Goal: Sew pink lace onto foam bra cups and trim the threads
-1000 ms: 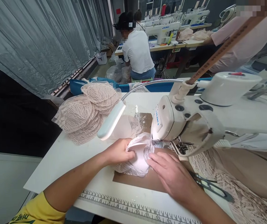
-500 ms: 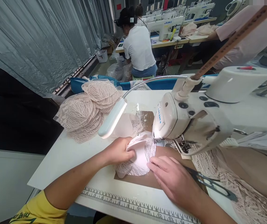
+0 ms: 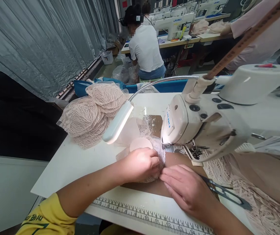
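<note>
My left hand (image 3: 142,164) is closed over a pale lace-covered bra cup (image 3: 143,145) and presses it onto the bed of the white sewing machine (image 3: 203,124), just left of the needle area. My right hand (image 3: 185,189) lies beside it, fingers together and bent down on the lace edge under the machine head. The cup's round padded top shows above my left knuckles; its lower part is hidden by both hands.
A stack of lace cups (image 3: 90,114) sits at the table's back left. A gooseneck lamp (image 3: 117,122) hangs over the work. Thread snips (image 3: 225,194) lie right of my right hand on lace fabric (image 3: 259,209). A printed ruler (image 3: 149,217) runs along the front edge. Other people sit at machines behind.
My left hand has slid right over the cup, covering it, and my right hand has closed in to meet it. The cup has turned so its padded top faces up.
</note>
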Available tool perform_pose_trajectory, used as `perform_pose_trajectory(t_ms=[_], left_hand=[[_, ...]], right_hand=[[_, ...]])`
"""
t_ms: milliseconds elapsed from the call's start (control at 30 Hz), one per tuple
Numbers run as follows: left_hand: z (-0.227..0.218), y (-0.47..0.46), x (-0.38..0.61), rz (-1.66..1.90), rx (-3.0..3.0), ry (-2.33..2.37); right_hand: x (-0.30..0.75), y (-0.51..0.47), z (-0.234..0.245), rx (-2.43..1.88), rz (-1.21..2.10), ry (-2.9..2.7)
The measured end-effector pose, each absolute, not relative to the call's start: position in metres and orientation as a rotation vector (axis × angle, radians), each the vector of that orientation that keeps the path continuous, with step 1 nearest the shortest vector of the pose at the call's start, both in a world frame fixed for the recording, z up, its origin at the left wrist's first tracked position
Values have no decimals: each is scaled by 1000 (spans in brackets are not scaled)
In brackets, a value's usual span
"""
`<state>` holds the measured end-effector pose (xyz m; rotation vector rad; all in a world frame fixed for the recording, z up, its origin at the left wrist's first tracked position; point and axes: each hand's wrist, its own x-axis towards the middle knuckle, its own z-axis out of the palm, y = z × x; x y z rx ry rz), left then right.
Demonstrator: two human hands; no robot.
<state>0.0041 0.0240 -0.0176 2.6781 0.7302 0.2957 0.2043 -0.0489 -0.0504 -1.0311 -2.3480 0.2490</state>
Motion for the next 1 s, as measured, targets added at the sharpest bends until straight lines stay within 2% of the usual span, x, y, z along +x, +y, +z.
perform_pose_trajectory(t_ms=[200, 433, 700, 1000], left_hand=[[-34, 28, 11, 201, 2649, 776], [-44, 28, 13, 351, 2722, 729], [-31, 33, 7, 369, 2325, 728], [-32, 33, 7, 406, 2231, 756]], right_hand=[[211, -45, -63, -1317, 44, -2266], [208, -43, -64, -1347, 128, -2331], [208, -40, -64, -1319, 118, -2353], [202, -31, -53, -1635, 309, -2239]])
